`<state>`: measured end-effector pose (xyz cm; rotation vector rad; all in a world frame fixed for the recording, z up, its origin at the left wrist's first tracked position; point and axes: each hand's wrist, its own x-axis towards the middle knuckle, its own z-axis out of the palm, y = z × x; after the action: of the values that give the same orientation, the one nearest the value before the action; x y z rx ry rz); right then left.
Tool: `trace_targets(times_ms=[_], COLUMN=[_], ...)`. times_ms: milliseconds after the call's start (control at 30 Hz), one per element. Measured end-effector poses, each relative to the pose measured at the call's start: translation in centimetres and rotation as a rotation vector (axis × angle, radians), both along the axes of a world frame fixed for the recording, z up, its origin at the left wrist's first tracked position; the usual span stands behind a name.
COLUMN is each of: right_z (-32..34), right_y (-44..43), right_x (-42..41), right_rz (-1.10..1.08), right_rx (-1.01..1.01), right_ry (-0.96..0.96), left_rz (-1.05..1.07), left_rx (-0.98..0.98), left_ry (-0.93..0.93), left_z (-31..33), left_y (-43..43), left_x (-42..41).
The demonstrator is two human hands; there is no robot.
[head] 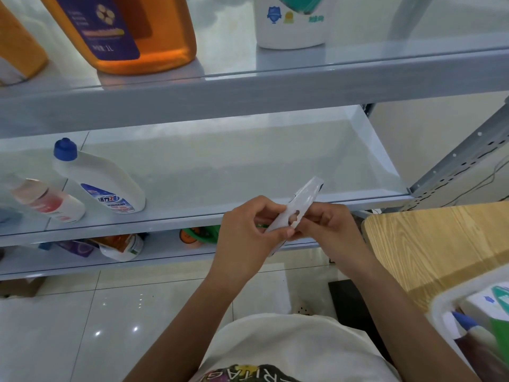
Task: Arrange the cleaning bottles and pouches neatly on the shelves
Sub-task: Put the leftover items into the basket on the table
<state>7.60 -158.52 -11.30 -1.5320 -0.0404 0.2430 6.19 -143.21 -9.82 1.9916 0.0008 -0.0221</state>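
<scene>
While bottles stand at the middle shelf's left end, left hand and right hand pinch an unshelved pouch by its front edge; the bin holds more.

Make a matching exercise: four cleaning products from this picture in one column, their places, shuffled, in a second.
Things:
1. amber bottle
2. blue-capped white bottle
3. white pouch
4. orange-and-white pouch

Places:
A. on the lowest shelf in view
B. gripped between the left hand and the right hand
C. on the top shelf
D. on the middle shelf

Pairs: 1-C, 2-D, 3-B, 4-A.
</scene>
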Motion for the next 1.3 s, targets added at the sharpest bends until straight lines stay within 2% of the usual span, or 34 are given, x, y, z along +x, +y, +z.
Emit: trace_targets(times_ms=[200,500,600,867,1133,1300], right_z=[0.8,0.0,-0.1,0.0,-0.3,-0.2], right_y=[0.2,0.7,0.7,0.6,0.3,0.1], right_x=[0.1,0.7,0.8,0.9,1.0,0.8], right_rz=[0.052,-0.054,-0.043,-0.020,0.044,0.060], right_rx=[0.110,0.009,0.006,0.210,0.265,0.256], right_ry=[0.044,0.088,0.086,0.122,0.091,0.078], left_rz=[0.003,-0.049,-0.055,-0.148,-0.166,-0.189], left_rx=[-0.015,-0.064,-0.171,-0.460,-0.563,-0.519], left_ry=[-0.023,0.101,0.175,0.348,0.411,0.391], left_z=[0.4,-0.3,0.0,0.7,0.6,1.0], left_y=[0.6,1.1,1.3,1.6,2.0,2.1], left_x=[0.4,0.2,0.1,0.1,0.1,0.0])
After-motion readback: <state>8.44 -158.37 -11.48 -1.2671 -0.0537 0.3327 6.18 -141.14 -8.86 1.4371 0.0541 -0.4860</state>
